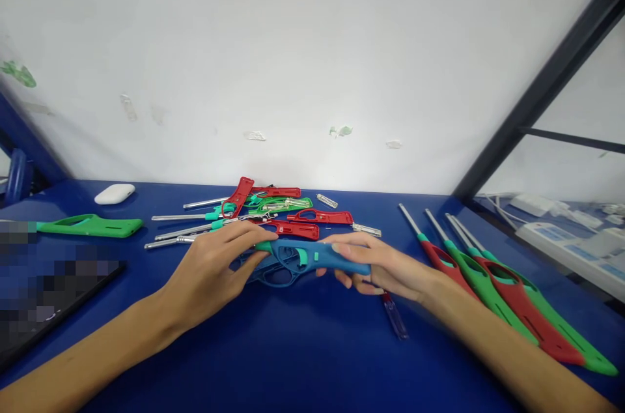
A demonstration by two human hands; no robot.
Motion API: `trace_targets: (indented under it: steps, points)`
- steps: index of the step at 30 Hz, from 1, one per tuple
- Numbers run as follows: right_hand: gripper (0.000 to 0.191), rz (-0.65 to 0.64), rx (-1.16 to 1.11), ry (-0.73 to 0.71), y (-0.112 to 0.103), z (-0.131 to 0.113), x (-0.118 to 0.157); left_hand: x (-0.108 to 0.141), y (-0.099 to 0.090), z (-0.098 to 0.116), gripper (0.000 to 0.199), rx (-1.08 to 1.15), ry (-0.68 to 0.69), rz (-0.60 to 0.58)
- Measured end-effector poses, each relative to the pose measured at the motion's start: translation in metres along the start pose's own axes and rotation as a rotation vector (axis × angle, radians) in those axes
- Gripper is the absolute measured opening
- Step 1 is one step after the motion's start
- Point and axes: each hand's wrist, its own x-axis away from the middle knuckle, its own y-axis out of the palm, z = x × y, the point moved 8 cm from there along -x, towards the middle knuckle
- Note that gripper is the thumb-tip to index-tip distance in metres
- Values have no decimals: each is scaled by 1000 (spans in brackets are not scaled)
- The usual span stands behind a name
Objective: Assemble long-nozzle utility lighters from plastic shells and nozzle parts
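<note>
A blue lighter body (pixel 325 255) with a teal trigger is held level between my two hands above the blue table. My left hand (pixel 215 263) pinches its teal neck end on the left, thumb below and fingers above. My right hand (pixel 368 263) grips the handle end, thumb on top and fingers underneath. Another blue casing piece (pixel 278 277) shows just below and behind the lighter, partly hidden by my left fingers. A small screwdriver with a clear purplish handle (pixel 394 315) lies beneath my right hand. Metal rods near my left hand are partly covered.
Behind my hands lie red casing halves (pixel 319 216), a green casing (pixel 288 204), metal rods (pixel 178 217) and clear tanks (pixel 327 200). A green lighter (pixel 92 225), white case (pixel 114 193) and black tablet (pixel 53 309) are left. Several lighters (pixel 502 296) and a power strip (pixel 571 253) are right.
</note>
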Motion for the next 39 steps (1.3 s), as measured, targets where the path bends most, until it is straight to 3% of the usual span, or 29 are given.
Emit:
trace_targets:
  steps: [3,5,10,14,17,19,21,25,31,39]
  points:
    - [52,-92,-178,18,12,4,1,-1,-3,7,17,0,19,18]
    - [67,-126,-264,17,16,4,2,-1,-4,11,18,7,28,21]
    - [89,-182,-377,28,21,0,7,0,-1,18,20,41,46,20]
    - [87,-152,-383,21,28,-4,7,1,1,20,22,29,55,24]
    - [89,-80,-351,-22,28,-6,7,1,-2,23,37,-12,53,33]
    - [88,5,-329,-76,22,-6,8,1,-9,26,50,-24,48,75]
    - [81,95,-314,-131,13,-5,8,2,-15,34,50,5,73,111]
    - [72,198,-287,-177,-2,-2,9,7,-12,52,43,124,183,29]
    - [74,152,-235,-131,4,-5,10,8,-2,54,42,191,189,-53]
    - [86,118,-214,-174,13,-10,8,6,-6,42,43,139,119,42]
